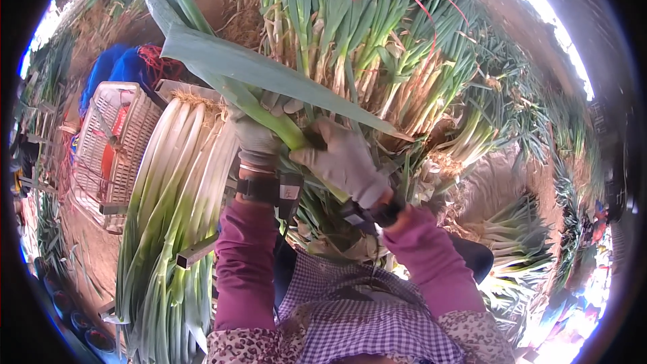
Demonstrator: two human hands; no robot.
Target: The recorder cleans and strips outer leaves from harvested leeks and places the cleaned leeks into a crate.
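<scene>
A big green onion slants across in front of me, its broad leaves to the upper left and its stalk running down to the right. My left hand, in a pale work glove, is closed round the stalk just below the leaves. Lower on the same stalk, my right hand, gloved too, has thumb and fingers bent about it; the exact contact is partly hidden. One long leaf reaches over above both hands. Left of my left forearm lies a neat row of trimmed green onions, white ends away from me.
Behind the row stands a white plastic basket with something red inside, beside a blue bundle. A metal bar end juts near my left sleeve. Untrimmed green onions stand heaped ahead; another pile lies to the right.
</scene>
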